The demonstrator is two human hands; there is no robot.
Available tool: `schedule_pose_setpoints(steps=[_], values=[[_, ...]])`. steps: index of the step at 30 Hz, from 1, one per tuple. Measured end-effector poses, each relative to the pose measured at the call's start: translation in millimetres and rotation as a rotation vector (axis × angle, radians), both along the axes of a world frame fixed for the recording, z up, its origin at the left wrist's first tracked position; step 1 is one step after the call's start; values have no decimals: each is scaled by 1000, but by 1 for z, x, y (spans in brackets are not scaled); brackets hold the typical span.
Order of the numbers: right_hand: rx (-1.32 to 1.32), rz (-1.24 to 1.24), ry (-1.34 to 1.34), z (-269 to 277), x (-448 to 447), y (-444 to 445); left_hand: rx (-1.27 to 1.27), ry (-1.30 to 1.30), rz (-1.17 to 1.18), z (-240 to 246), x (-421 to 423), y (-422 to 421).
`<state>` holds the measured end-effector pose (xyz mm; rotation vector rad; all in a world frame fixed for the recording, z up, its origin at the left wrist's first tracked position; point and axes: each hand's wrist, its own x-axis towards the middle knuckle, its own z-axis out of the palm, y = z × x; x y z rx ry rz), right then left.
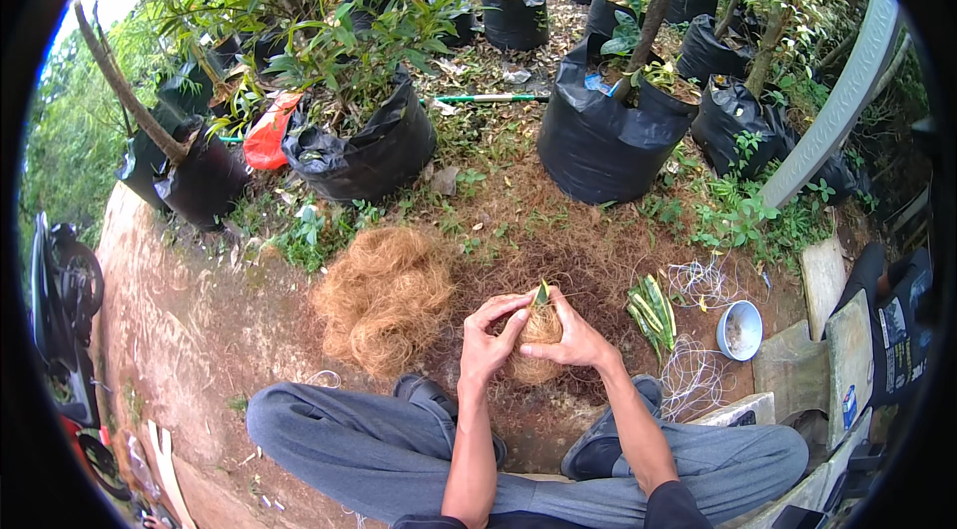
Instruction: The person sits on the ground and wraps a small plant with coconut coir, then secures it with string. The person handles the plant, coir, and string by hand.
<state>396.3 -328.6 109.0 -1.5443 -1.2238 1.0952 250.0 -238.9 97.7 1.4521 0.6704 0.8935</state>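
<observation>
My left hand and my right hand close around a ball of brown coconut fiber between them. A small green leaf cutting with yellow edges sticks up from its top, with fingertips of both hands beside it. To the left lies a big loose heap of coconut fiber. On the right, several variegated snake plant leaves rest on the ground, next to tangled white string. Fingers hide part of the ball.
A small light-blue bowl with some material inside stands at the right. Large black planting bags with trees line the ground ahead. Concrete slabs lie at the right, a motorcycle stands far left, and my bent legs flank my arms.
</observation>
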Motion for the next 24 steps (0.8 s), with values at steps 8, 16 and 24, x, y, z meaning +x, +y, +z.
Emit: schedule_pose_setpoints(steps=[8,16,24], values=[[228,155,104,-7,-5,1,-407,-92,-78,-8,-7,8],[153,106,124,-21,-4,1,-376,26,-76,-10,-9,7],[121,-6,178,-22,-1,3,-185,242,129,-10,0,0]])
